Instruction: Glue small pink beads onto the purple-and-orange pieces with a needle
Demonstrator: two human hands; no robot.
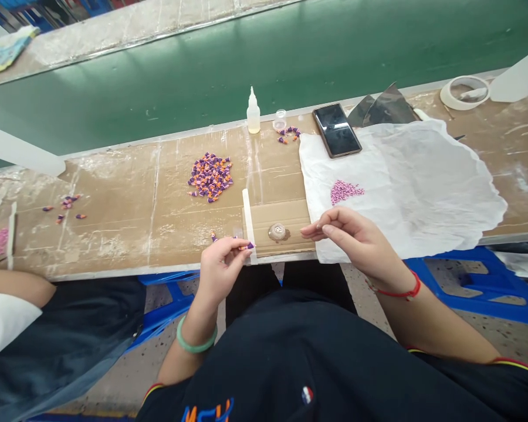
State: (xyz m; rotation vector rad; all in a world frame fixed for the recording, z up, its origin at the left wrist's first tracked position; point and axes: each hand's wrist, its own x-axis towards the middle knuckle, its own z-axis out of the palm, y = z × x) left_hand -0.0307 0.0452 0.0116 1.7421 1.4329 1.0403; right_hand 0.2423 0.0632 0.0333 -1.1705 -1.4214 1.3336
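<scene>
Between the thumb and fingertips of my left hand (220,266) is a small purple-and-orange piece (250,246), held beside a white strip (249,225) at the table's front edge. My right hand (356,237) hovers by the edge of a white cloth (400,176), fingers stretched out to the left and nothing visible in them. Left of its fingertips, a small clear round dish (277,231) rests on a cardboard piece (286,211). Beyond the right hand, a little heap of tiny pink pieces (344,191) lies on the cloth. A few purple-and-orange pieces lie behind my left fingers, partly hidden.
A pile of purple-and-orange pieces (211,177) lies left of centre. At the back stand a dropper bottle (253,114) and a clear cap (280,119). A phone (337,130) and tape roll (464,92) lie to the right. Another person's arm (17,287) is at far left.
</scene>
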